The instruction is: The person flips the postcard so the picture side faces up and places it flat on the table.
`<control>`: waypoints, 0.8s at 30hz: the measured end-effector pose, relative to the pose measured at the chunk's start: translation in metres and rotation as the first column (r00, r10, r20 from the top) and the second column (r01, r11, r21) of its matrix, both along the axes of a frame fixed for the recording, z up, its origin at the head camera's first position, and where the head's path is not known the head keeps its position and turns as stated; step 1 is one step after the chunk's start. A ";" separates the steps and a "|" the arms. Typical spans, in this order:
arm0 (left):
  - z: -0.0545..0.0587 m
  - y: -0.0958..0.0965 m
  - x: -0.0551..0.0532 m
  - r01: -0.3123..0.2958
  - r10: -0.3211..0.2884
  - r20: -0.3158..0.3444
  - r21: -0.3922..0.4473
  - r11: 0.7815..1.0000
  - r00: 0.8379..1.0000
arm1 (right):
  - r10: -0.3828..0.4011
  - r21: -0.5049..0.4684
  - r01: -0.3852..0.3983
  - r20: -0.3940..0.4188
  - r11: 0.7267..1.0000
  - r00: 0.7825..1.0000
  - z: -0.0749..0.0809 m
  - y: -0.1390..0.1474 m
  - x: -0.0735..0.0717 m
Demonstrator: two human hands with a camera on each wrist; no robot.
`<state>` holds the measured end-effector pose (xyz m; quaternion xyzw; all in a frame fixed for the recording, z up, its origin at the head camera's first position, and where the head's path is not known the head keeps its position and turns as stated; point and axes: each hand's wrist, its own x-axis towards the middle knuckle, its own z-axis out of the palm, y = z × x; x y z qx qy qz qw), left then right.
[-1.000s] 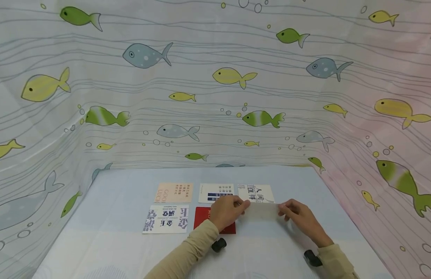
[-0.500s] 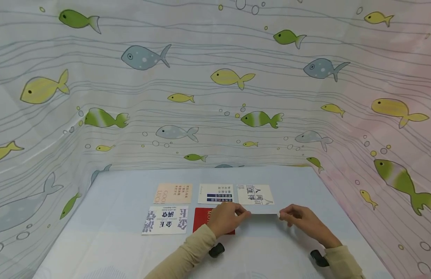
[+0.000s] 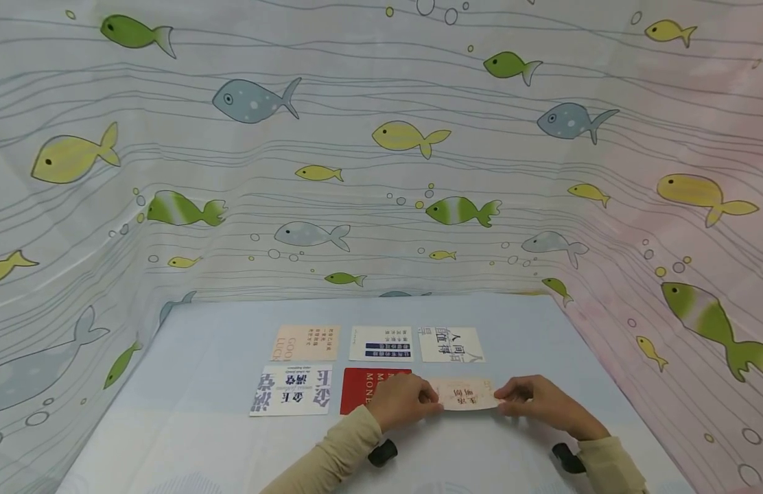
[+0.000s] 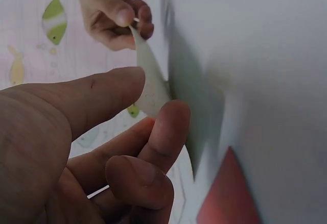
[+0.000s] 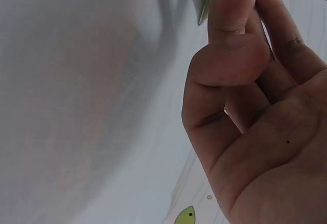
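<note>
A pale peach card (image 3: 466,394) with reddish-brown characters is held by its two short ends, close over the table. My left hand (image 3: 403,400) pinches the left end between thumb and fingers, and my right hand (image 3: 538,401) pinches the right end. In the left wrist view the card (image 4: 152,83) bows slightly, with the right hand (image 4: 115,17) at its far end. Only a corner of the card (image 5: 205,2) shows in the right wrist view, beside the fingertips. Partly covered by my left hand lies a red card (image 3: 359,391) with gold lettering.
Behind the hands a row holds a peach "GOOD LUCK" card (image 3: 304,343), a white card with dark blue bars (image 3: 380,343) and a white card with large characters (image 3: 451,344). A white card with purple characters (image 3: 291,390) lies left of the red one. Fish-patterned cloth walls (image 3: 381,89) enclose the table.
The held card has tipped from its blank side, through edge-on, to its printed face, and come lower and nearer to me. Both hands have moved slightly toward me with it.
</note>
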<state>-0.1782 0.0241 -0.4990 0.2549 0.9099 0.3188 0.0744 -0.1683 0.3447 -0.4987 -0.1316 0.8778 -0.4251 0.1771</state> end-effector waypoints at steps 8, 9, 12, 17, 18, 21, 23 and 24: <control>-0.021 -0.001 -0.007 0.005 -0.006 0.064 0.024 1.000 0.998 | 0.059 -0.017 -0.059 -0.002 0.998 0.998 -0.010 -0.003 -0.002; -0.023 0.000 -0.007 0.004 -0.006 0.067 0.021 1.000 0.998 | 0.062 -0.022 -0.062 -0.001 0.998 0.998 -0.011 -0.003 -0.002; -0.025 0.001 -0.007 0.003 -0.003 0.066 0.013 1.000 0.998 | 0.062 -0.036 -0.061 0.014 0.997 0.998 -0.012 -0.004 -0.001; -0.023 0.002 -0.006 -0.003 0.003 0.062 0.002 1.000 0.998 | 0.049 -0.027 -0.048 0.032 0.998 0.998 -0.014 -0.004 -0.002; -0.022 0.002 -0.006 -0.003 0.003 0.059 -0.002 1.000 0.998 | 0.048 -0.017 -0.047 0.029 0.999 0.998 -0.015 -0.004 -0.003; -0.020 0.002 -0.007 0.002 -0.001 0.049 -0.008 1.000 0.999 | 0.046 0.014 -0.046 0.016 0.999 0.999 -0.017 -0.003 -0.006; -0.020 0.003 -0.008 0.005 -0.004 0.038 -0.018 1.000 0.999 | 0.047 0.030 -0.047 0.008 0.998 0.999 -0.018 -0.002 -0.007; -0.020 0.004 -0.008 0.005 -0.005 0.031 -0.021 1.000 0.999 | 0.047 0.039 -0.047 0.004 0.998 0.999 -0.018 -0.002 -0.008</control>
